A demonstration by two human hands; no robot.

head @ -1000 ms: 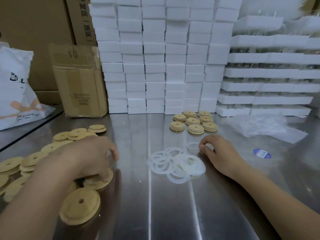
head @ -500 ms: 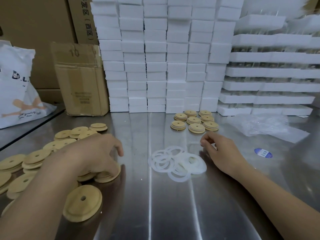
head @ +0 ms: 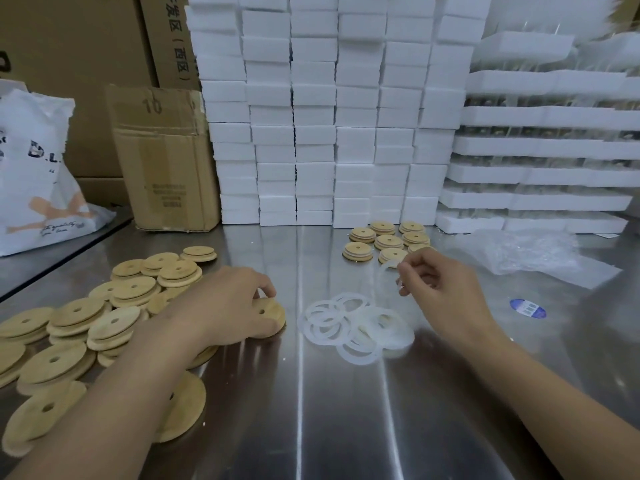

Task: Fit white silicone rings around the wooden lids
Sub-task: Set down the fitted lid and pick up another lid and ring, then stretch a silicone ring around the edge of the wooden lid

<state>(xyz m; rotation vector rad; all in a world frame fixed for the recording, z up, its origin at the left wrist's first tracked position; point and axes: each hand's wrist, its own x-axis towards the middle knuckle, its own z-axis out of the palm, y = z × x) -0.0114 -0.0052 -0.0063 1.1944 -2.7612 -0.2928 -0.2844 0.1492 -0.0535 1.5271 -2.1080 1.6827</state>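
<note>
Steel bench [head: 346, 427], closed at the rear by stacked foam blocks [head: 329, 133] and a cardboard box [head: 166, 161]; its left edge runs beside the lid heap [head: 104, 323]. Bare surface lies between and in front of the forearms. The left hand [head: 228, 306], fingers curled, grips one wooden lid [head: 273, 315] at the heap's right margin. The right hand [head: 440, 289] pinches a silicone ring [head: 386, 271] (blurred), raised above the ring pile [head: 356, 327] and near the stacked lids [head: 384, 242].

Lids [head: 86, 327] lie left on the tabletop [head: 346, 427], rings [head: 356, 327] centre, boxes [head: 329, 116] stacked behind.
</note>
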